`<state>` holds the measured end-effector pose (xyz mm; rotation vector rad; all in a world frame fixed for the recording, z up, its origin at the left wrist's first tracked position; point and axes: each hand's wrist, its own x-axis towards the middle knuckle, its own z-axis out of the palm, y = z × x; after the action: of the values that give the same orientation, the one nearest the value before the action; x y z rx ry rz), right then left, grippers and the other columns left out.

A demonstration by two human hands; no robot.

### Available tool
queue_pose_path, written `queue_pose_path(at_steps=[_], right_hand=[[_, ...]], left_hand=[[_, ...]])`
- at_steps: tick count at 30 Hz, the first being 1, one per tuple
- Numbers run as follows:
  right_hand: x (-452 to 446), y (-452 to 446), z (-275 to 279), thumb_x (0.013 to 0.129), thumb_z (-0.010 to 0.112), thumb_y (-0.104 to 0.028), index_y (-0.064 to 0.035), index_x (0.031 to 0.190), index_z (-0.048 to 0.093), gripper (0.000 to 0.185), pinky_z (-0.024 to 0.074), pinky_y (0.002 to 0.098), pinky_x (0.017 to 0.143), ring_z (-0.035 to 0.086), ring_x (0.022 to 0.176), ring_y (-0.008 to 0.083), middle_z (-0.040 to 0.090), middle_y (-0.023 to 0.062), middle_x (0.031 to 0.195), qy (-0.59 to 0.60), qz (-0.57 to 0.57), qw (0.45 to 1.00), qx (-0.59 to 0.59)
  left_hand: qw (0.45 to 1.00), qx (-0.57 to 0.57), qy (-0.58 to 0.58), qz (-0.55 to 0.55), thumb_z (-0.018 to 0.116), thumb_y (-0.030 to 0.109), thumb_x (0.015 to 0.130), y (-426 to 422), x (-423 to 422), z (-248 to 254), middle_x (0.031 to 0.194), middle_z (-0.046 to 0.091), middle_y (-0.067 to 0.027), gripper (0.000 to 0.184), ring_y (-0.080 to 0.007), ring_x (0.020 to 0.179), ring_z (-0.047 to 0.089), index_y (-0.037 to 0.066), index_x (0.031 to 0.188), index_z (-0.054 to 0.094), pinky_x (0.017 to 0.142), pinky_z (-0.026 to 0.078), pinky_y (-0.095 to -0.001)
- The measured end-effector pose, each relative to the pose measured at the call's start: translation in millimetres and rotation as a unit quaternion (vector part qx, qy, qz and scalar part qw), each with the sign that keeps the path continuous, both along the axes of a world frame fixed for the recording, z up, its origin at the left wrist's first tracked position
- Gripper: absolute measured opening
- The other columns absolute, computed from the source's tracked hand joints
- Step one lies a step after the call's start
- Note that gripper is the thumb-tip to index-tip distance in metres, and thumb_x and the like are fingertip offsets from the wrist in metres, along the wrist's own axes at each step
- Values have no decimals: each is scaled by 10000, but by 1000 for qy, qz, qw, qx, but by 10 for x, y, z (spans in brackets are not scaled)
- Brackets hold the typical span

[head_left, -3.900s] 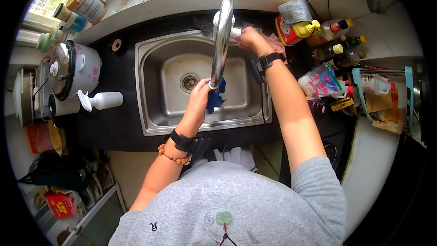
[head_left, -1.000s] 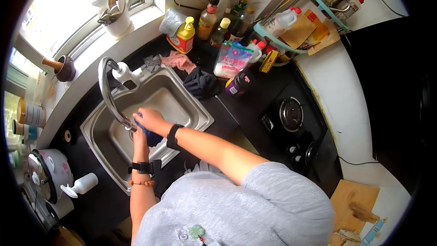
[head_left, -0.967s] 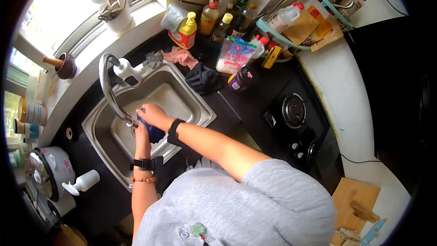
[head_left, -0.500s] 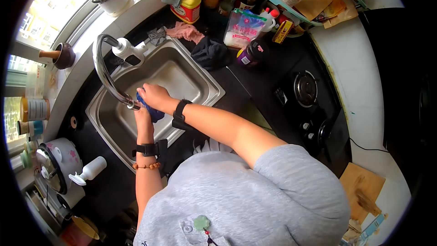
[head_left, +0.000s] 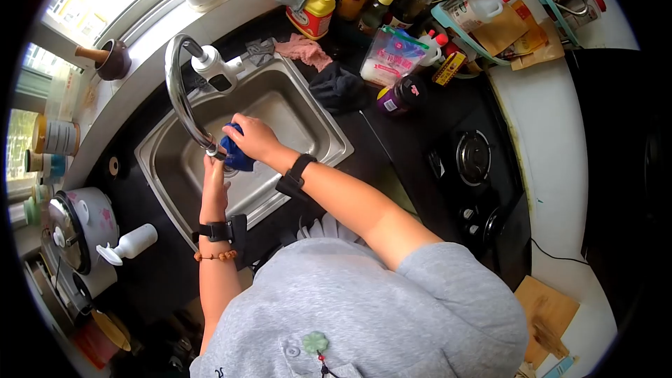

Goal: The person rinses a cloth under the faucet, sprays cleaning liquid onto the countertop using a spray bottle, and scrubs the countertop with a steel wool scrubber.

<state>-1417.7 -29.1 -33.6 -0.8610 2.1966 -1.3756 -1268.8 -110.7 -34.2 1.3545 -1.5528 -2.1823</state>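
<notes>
Over the steel sink (head_left: 301, 101), my right hand (head_left: 253, 140) is closed on a bunched blue cloth (head_left: 238, 157). My left hand (head_left: 213, 180) is just left of the cloth, directly below the spout of the chrome faucet (head_left: 172, 91). It is seen edge-on with its fingers stretched out, and the spout covers part of the fingertips. Nothing shows in that hand. Part of the cloth is hidden behind my right fingers. Whether water is running I cannot make out.
Pink (head_left: 304, 50) and black cloths (head_left: 337, 87) lie by the sink's far rim. A yellow pump bottle (head_left: 315, 10), sauce bottles and a purple-labelled jar (head_left: 400, 95) stand behind. A white spray bottle (head_left: 133, 243) and rice cooker (head_left: 91, 227) are left; a gas stove (head_left: 473, 157) is right.
My left hand has come off the blue cloth and its fingers have straightened. My right hand still grips the cloth. The whole view has shifted slightly.
</notes>
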Motion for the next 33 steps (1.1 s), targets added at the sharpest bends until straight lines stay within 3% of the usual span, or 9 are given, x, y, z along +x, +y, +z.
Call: queue_pose_path(at_steps=[4, 6, 11, 15, 18, 21, 24, 26, 33], right_hand=[[301, 145, 77, 813, 706, -239, -20, 943, 698, 255, 505, 440, 786, 643, 895, 371, 667, 161, 1012, 104, 216, 971, -10], [459, 216, 62, 806, 686, -188, -19, 928, 728, 212, 516, 420, 791, 650, 873, 341, 680, 157, 904, 50, 195, 975, -92], [398, 346, -103, 843, 729, -200, -43, 969, 725, 201, 507, 390, 834, 633, 925, 298, 691, 139, 903, -35, -39, 996, -69], [221, 199, -321, 768, 783, -605, -25, 1519, 277, 1075, 413, 457, 1071, 488, 1294, 409, 443, 328, 1406, -351, -109, 928, 59], [178, 178, -369, 866, 762, -397, 7, 1157, 656, 509, 539, 412, 856, 691, 969, 302, 719, 194, 1034, -549, 12, 835, -40], [249, 111, -261, 886, 740, -207, 2, 941, 710, 219, 547, 333, 769, 692, 811, 192, 734, 94, 895, -153, -97, 983, -21], [536, 68, -21, 879, 737, -206, -14, 926, 690, 202, 525, 342, 731, 669, 790, 193, 706, 125, 855, -56, -20, 995, -81], [728, 53, 144, 924, 669, -347, -16, 896, 667, 332, 518, 454, 757, 643, 850, 414, 643, 222, 890, -31, 81, 993, -76], [264, -64, -255, 993, 553, -397, -34, 923, 621, 376, 503, 509, 714, 645, 846, 433, 678, 214, 906, 56, -20, 996, 72]], left_hand=[[968, 229, 99, 18, 482, 500, 1021, -83, -19, -9, 1193, 617, -51, 412, -203, 1126, 577, 131, 1176, 580, 992, 454, -460], [937, 270, 214, 59, 515, 239, 1027, -126, -27, -268, 1027, 645, -62, 206, -186, 974, 619, 54, 1050, 602, 844, 503, -277], [967, 158, 176, 92, 481, -64, 896, 66, -89, -172, 1171, 605, -88, 403, -218, 1064, 608, 28, 1285, 531, 959, 493, -370], [956, 167, 225, 81, 482, -122, 848, 119, -59, 131, 1219, 607, -103, 543, -240, 1120, 617, 19, 1373, 483, 978, 511, -384], [957, 161, 221, 101, 462, -130, 834, -31, 53, -123, 1199, 615, -113, 548, -243, 1068, 637, 19, 1360, 491, 945, 533, -385], [958, 165, 165, 165, 447, -135, 827, -30, 92, -246, 1175, 621, -119, 532, -242, 1010, 650, 19, 1334, 506, 897, 552, -374], [967, 147, 108, 179, 457, -95, 865, 25, 62, -369, 1126, 640, -98, 424, -219, 969, 655, 21, 1261, 553, 827, 570, -348], [927, 264, 226, 139, 470, -90, 856, 37, 49, -327, 1104, 647, -85, 397, -200, 951, 653, 16, 1222, 582, 814, 569, -340], [956, 194, 215, 53, 477, -126, 783, 200, 63, -184, 1114, 657, -94, 428, -209, 1002, 638, -40, 1187, 587, 911, 501, -311]])
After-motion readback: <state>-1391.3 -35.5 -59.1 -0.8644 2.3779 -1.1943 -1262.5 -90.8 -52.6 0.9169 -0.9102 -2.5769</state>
